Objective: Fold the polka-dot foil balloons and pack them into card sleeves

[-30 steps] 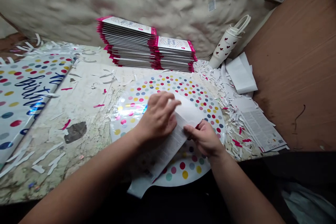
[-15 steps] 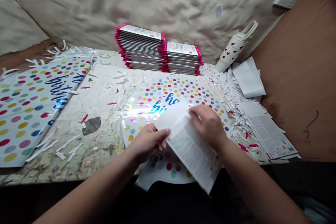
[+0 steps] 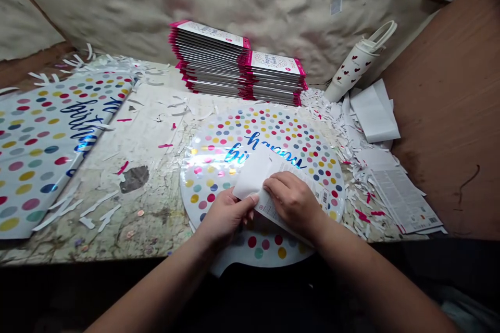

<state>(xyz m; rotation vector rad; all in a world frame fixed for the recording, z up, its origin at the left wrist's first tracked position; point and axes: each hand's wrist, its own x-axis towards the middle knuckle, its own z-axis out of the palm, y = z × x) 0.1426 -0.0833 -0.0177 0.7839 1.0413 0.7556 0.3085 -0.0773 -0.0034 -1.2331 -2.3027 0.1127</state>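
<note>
A white card with fine grey print (image 3: 255, 169) is held between my two hands, above a flat round foil balloon (image 3: 211, 140) with coloured dots and blue lettering. My left hand (image 3: 230, 213) pinches the card's lower left edge, thumb on top. Across the printed side lies my right hand (image 3: 295, 200), its bent fingertips pressed together at the card near the left thumb. Whether those fingertips grip anything smaller is hidden. The balloon lies on the worktop, its tail (image 3: 224, 260) at the front edge.
Two neighbouring stacks of pink-edged packets (image 3: 213, 60) stand against the back wall. A tilted white tumbler (image 3: 353, 67) with hearts is at the back right. Paper scraps surround printed cards (image 3: 402, 192) on the right. Another dotted foil balloon (image 3: 42, 151) lies at the left.
My right hand has moved down and left across the card, closer to my left thumb. The card has swung round, its far end now further right, showing more blue lettering. The view has shifted slightly.
</note>
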